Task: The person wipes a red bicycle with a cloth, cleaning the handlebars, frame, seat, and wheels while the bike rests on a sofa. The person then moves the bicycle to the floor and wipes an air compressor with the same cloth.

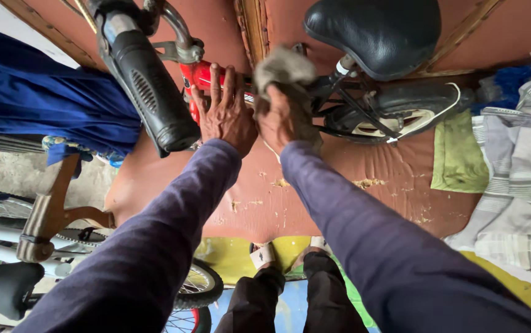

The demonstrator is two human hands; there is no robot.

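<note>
Clearly, a small red bicycle frame point(199, 75) is being wiped: it lies against a reddish-brown cushioned surface point(315, 185), between the black handlebar grip point(151, 92) and the black saddle point(373, 34).

Several slips are judged possible. The greyish rag point(282, 66) hangs loose above the fist, close to the rear wheel point(401, 117) and the thin stays beside it; a trailing corner could be caught there if the wheel were turned. The bicycle appears to be steadied by one flat palm only, so a hard rub could make it roll or tip. The white cable point(444, 114) looped over the tyre could also be snagged by a wide sweep. Crumbs of torn padding point(369, 182) lie on the surface and could be picked up by the cloth.

The left hand point(227, 111) is laid flat on the frame, fingers spread and pointing away, nothing being pinched. The right hand point(284, 117) is closed into a fist around the rag, the cloth bunched within its grip and pressed to the frame near the seat post. Both arms, in dark purple sleeves, are extended forward and nearly straight, converging so that the hands sit just beside one another.
</note>
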